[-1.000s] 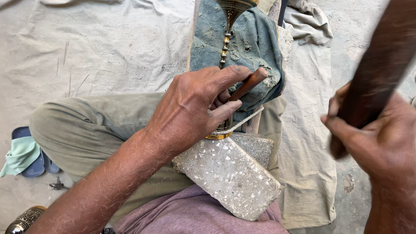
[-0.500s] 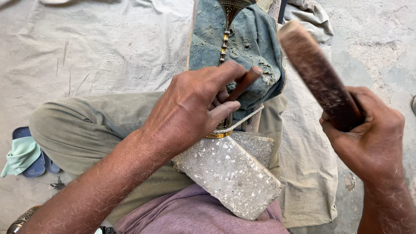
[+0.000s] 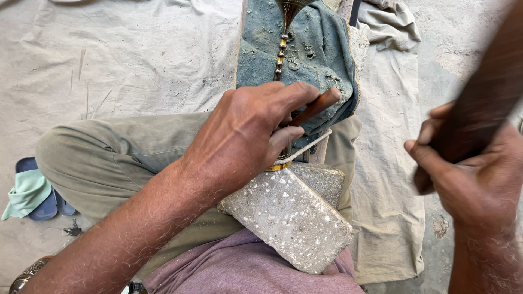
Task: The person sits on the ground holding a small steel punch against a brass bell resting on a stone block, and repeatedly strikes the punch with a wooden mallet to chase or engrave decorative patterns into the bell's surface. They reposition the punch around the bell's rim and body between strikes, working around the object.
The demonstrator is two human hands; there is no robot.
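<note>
My left hand (image 3: 248, 133) grips a short brown tool (image 3: 316, 106), a punch or chisel, its tip hidden under my fingers against a brass ornamental piece (image 3: 281, 51) that lies on a dusty blue cloth (image 3: 321, 54). The brass piece's ring end (image 3: 278, 166) rests at the edge of a speckled stone block (image 3: 283, 218) on my lap. My right hand (image 3: 474, 174) is raised at the right, closed around a dark wooden mallet (image 3: 479, 103), blurred from motion and well apart from the tool.
I sit cross-legged in olive trousers (image 3: 109, 158) on a pale canvas sheet (image 3: 125, 60). A blue sandal with a green cloth (image 3: 32, 193) lies at the left. Bare concrete floor (image 3: 463, 49) is at the right. A metal object (image 3: 27, 272) shows bottom left.
The mallet swung down toward the tool half a second ago and is now lifted back up to the right. My left hand and the tool stayed put.
</note>
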